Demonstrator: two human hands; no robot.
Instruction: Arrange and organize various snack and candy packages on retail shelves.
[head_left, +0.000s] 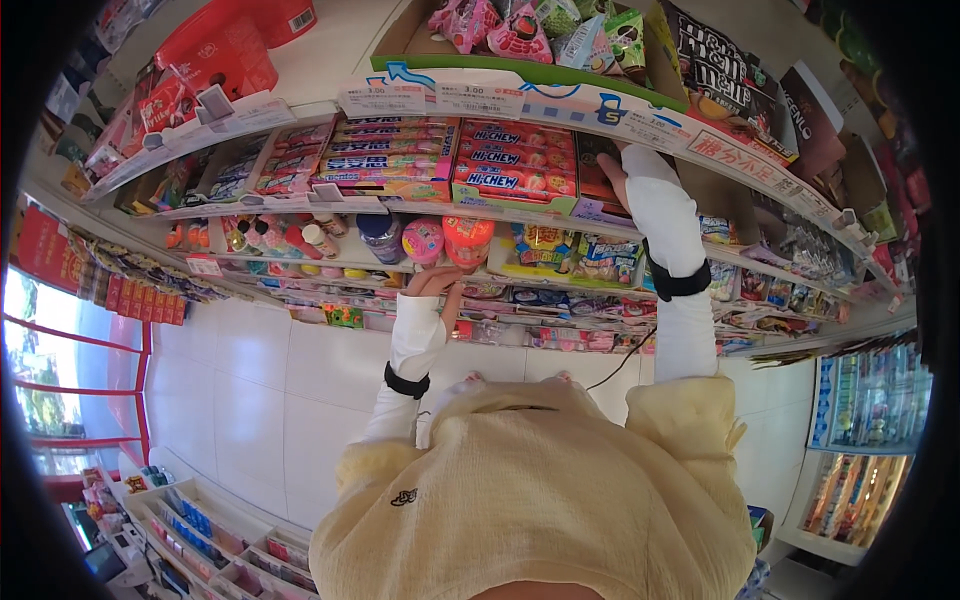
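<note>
My left hand (435, 282) is at the front edge of a candy shelf, just below a pink round container (423, 240) and a red-orange plastic jar (468, 240). Its fingers overlap the shelf edge near the jar's base; whether they touch the jar is unclear. Higher up, my right hand (616, 176) reaches in under the upper shelf, beside a dark red candy box (592, 176). Most of its fingers are hidden by the white sleeve and the shelf, so any hold is not visible. Left of that box stands a display box of Hi-Chew candy (516, 161).
Mentos rolls (386, 161) fill a neighbouring box. The upper shelf's label strip (555, 97) overhangs my right hand. Above sits a green-edged carton (525, 64) of small candy bags. A blue-lidded jar (380, 236) stands left. A black cable (626, 360) hangs near my right arm.
</note>
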